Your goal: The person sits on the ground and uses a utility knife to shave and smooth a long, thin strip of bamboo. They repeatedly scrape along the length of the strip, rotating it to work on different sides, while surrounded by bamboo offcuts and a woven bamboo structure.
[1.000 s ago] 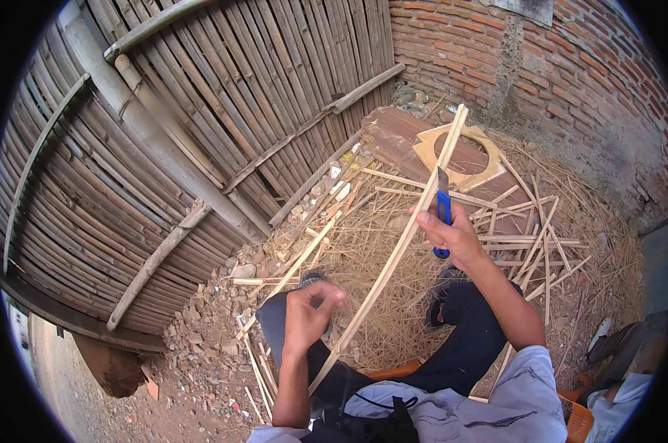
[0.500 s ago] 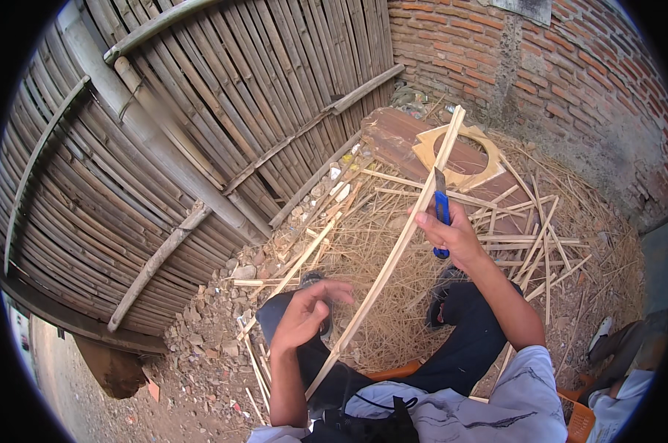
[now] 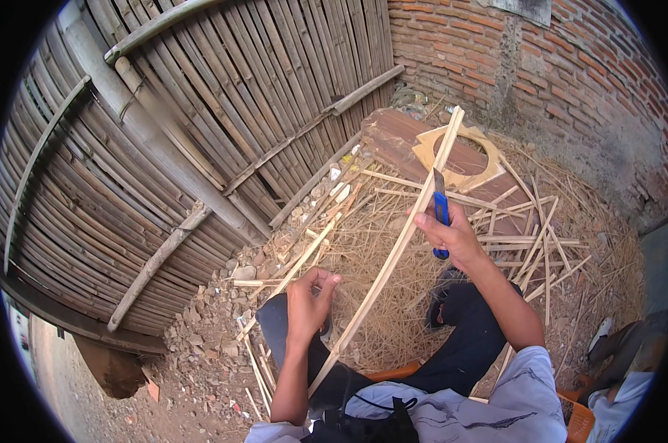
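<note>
My right hand (image 3: 452, 235) grips a blue utility knife (image 3: 442, 214) together with a long pale wooden strip (image 3: 390, 267). The knife's blade lies against the strip's upper part. From there the strip slants down to the left, its lower end over my lap. Above my left knee is my left hand (image 3: 310, 304), apart from the strip. Its fingers are bent in toward the thumb; whether anything small is pinched there cannot be made out.
Cut strips (image 3: 544, 244) and straw-like shavings (image 3: 371, 325) cover the ground. Farther off lies a brown board (image 3: 393, 140) under a pale panel with a round hole (image 3: 425, 150). A bamboo fence (image 3: 223, 96) stands left, a brick wall (image 3: 467, 55) behind. Another person's leg (image 3: 616, 345) shows at right.
My left hand has drawn its outstretched fingers in toward the thumb and turned more upright. My right hand, the knife and the strip have hardly moved.
</note>
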The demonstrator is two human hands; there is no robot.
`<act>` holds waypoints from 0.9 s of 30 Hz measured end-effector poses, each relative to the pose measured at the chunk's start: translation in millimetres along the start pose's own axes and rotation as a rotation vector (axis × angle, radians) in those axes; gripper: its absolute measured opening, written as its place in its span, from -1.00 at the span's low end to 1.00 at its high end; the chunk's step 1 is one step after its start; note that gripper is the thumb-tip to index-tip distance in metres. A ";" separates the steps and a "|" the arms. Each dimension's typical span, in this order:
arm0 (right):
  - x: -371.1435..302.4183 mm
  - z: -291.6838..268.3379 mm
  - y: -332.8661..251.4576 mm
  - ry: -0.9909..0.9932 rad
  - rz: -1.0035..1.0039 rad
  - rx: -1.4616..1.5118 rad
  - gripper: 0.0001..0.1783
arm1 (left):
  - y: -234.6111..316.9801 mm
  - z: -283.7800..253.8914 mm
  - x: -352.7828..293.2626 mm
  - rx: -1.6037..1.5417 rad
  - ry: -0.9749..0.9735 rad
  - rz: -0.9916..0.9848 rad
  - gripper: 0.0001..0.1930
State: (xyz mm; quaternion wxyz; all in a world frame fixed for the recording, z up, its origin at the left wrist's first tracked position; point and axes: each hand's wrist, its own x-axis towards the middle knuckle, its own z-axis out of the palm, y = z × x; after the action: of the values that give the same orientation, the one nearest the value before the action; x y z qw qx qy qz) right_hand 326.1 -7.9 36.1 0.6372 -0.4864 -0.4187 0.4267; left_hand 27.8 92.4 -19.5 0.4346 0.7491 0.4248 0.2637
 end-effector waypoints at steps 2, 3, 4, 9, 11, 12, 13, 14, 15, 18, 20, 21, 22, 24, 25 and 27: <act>0.2 -1.8 2.1 0.004 0.003 -0.013 -0.62 | -6.6 2.7 7.0 0.181 0.025 0.064 -0.80; 0.8 -1.2 1.6 0.002 0.003 -0.020 -0.61 | -13.3 5.0 8.7 0.277 0.040 0.183 -0.69; 0.5 0.7 0.0 0.008 -0.002 -0.017 -0.61 | -19.5 6.7 9.1 0.374 0.054 0.302 -0.58; -0.9 3.7 -4.0 0.020 0.000 -0.025 -0.61 | -14.9 11.2 7.2 0.647 0.147 0.461 -0.31; -1.9 1.2 -2.4 0.013 0.015 -0.023 -0.59 | 3.7 -0.3 7.8 0.371 0.121 0.451 -0.37; -1.4 1.1 -2.2 0.006 0.021 -0.021 -0.58 | 15.8 -6.6 9.9 0.253 0.134 0.435 -0.41; -0.9 1.3 -2.2 0.005 0.018 -0.019 -0.57 | 29.0 -12.2 10.9 0.135 0.145 0.419 -0.45; -0.4 1.5 -2.3 0.004 0.015 -0.018 -0.57 | 44.6 -15.6 7.9 0.073 0.218 0.443 -0.63; 0.3 3.1 -1.8 0.001 0.011 -0.014 -0.56 | 59.4 -20.5 2.5 -0.168 0.145 0.436 -0.68; -0.5 0.8 1.8 -0.009 0.026 -0.015 -0.56 | 109.9 -25.2 -16.5 -0.779 -0.079 0.473 -0.73; -0.5 -2.0 4.3 0.005 0.044 0.002 -0.57 | 151.2 -21.0 -27.1 -0.885 -0.296 0.718 -0.64; 1.4 2.0 3.8 -0.003 0.051 0.013 -0.57 | 174.6 -23.2 -36.1 -0.933 -0.409 0.792 -0.60; 3.4 7.5 4.0 -0.019 0.051 0.011 -0.57 | 190.8 -20.2 -47.6 -1.035 -0.474 0.845 -0.62; 2.2 8.1 4.8 -0.008 0.055 -0.005 -0.57 | 220.7 -2.3 -64.2 -1.317 -0.611 0.913 -0.70; 2.5 6.3 6.7 -0.018 0.053 0.002 -0.57 | 233.8 10.1 -72.3 -1.484 -0.655 0.931 -0.76; 2.8 2.1 6.2 -0.035 0.040 0.017 -0.57 | 245.3 18.3 -80.6 -1.694 -0.791 0.954 -0.83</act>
State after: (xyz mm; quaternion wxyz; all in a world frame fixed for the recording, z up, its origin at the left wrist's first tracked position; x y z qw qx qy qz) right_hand 324.1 -3.7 30.8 0.6253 -0.4816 -0.4162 0.4516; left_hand 101.4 -49.3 184.3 0.7758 0.3223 -0.4103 0.3550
